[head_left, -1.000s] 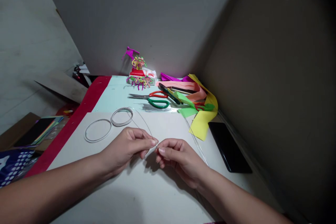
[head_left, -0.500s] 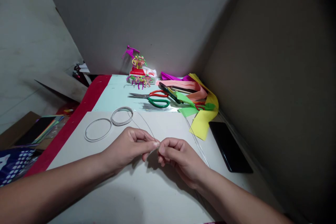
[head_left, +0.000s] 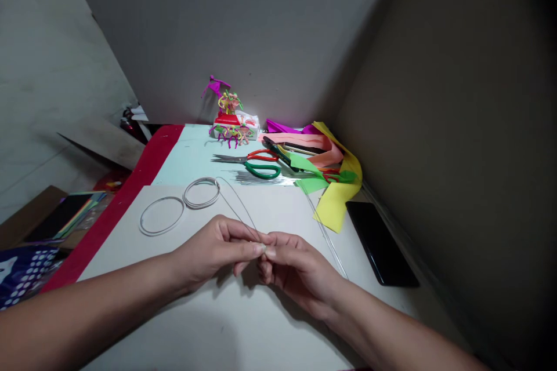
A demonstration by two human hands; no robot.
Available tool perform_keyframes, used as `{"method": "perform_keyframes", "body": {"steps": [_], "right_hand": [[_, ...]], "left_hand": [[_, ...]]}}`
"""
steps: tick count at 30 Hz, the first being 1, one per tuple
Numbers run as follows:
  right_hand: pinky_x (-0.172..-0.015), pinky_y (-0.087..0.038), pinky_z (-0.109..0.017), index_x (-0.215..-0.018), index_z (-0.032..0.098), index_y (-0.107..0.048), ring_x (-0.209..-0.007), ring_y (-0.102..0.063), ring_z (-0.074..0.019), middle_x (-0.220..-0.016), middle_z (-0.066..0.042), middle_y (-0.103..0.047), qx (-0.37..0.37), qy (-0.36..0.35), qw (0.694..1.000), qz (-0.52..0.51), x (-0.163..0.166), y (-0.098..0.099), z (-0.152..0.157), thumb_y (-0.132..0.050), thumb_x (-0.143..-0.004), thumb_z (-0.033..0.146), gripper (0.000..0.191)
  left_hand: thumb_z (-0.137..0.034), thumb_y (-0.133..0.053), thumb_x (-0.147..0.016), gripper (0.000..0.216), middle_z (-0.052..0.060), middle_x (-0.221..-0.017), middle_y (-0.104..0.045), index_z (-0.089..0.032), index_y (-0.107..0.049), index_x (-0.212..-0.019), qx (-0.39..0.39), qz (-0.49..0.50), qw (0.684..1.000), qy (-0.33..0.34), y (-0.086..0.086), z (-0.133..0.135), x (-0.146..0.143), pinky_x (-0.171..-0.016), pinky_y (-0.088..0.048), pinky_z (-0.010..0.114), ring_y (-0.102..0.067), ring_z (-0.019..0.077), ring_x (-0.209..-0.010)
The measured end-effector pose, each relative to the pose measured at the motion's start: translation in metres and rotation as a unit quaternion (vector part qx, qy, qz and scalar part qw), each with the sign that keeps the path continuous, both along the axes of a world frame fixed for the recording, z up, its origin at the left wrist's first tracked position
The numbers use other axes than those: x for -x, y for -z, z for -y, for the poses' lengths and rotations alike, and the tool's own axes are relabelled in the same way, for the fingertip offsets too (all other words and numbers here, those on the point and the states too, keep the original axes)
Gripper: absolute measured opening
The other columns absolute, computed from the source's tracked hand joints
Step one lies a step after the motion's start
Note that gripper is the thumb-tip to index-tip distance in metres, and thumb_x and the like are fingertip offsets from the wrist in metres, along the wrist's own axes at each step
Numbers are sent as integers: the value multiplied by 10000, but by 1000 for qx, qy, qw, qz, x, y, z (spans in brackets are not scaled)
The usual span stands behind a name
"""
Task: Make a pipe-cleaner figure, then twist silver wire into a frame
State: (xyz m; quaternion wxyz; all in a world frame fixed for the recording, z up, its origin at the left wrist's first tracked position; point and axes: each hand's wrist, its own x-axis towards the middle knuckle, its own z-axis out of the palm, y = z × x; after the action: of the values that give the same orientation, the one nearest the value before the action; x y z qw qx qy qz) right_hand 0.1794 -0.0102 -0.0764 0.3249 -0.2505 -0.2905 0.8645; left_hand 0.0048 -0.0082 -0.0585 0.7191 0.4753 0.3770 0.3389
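**Caller:** Hands are close together. What have you got?

**Me:** A thin wire (head_left: 238, 204). My left hand (head_left: 213, 249) has its end pinched between thumb and forefinger. My right hand (head_left: 296, 264) pinches the very same spot from the other side, so the fingertips of both hands are touching. The rest of my fingers are curled in underneath.

**Caller:** And where does that wire sit?

**Me:** Low over the white sheet (head_left: 278, 324), right in front of me. From the pinch it arcs up and away to the left, back to the wire coil (head_left: 201, 192), which lies flat on the sheet beyond my left hand.

**Caller:** Anything beside the coil?

**Me:** A wider wire ring (head_left: 162, 215), just to its left and also flat. It's apart from both hands.

**Caller:** Over on the right?

**Me:** A straight wire (head_left: 327, 239) lies on the sheet just past my right hand. A black phone (head_left: 380, 240) lies flat near the wall.

**Caller:** Far end of the table?

**Me:** There are scissors (head_left: 256, 163) with red and green handles, blades pointing left. To their right is a heap of coloured paper strips (head_left: 335, 200) — yellow, green, pink, purple. A little pipe-cleaner figure (head_left: 230, 119) stands at the back against the wall.
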Motion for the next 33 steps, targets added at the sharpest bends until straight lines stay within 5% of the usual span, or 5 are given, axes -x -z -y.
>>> {"method": "perform_keyframes", "body": {"steps": [10, 21, 25, 29, 33], "right_hand": [[-595, -375, -220, -737, 91, -630, -564, -506, -90, -584, -16, -588, 3, 34, 999, -7, 4, -1, 4, -662, -718, 169, 86], [-617, -385, -234, -741, 110, -629, -568, -498, -88, -618, -12, -592, 10, 49, 998, 32, 9, 3, 8, -701, -713, 228, 142], [-608, -384, -235, -704, 114, -623, -566, -515, -92, -604, -14, -598, -47, 36, 996, 70, 4, -3, 8, -727, -680, 242, 166], [-619, -385, -252, -709, 114, -642, -597, -531, -116, -607, -25, -597, -128, 40, 986, 96, -8, -9, -2, -608, -716, 158, 56], [-653, -400, -242, -967, 146, -664, -684, -535, -109, -835, -37, -613, -108, 55, 992, 30, -13, -14, -8, -581, -731, 124, 251]], "left_hand": [[-230, -690, -748, 127, -36, -424, -555, -139, -750, -815, -11, 35, 999, -22, 5, 2, -2, -530, -421, 195, -477, 53, -408], [-263, -660, -765, 175, -14, -455, -555, -109, -683, -685, 12, 27, 998, -47, 6, 4, -5, -571, -443, 256, -602, 147, -535], [-248, -660, -756, 158, -9, -434, -551, -105, -684, -694, 74, 61, 995, -16, 1, 6, -3, -547, -407, 226, -593, 134, -519], [-244, -655, -757, 160, -10, -380, -535, -96, -714, -753, 99, 51, 993, 30, 1, 8, -1, -407, -229, 165, -400, 38, -355], [-266, -686, -709, 179, 5, -363, -537, -94, -731, -722, 112, 64, 987, 97, 2, 13, -5, -348, -168, 172, -392, 48, -314]]}}
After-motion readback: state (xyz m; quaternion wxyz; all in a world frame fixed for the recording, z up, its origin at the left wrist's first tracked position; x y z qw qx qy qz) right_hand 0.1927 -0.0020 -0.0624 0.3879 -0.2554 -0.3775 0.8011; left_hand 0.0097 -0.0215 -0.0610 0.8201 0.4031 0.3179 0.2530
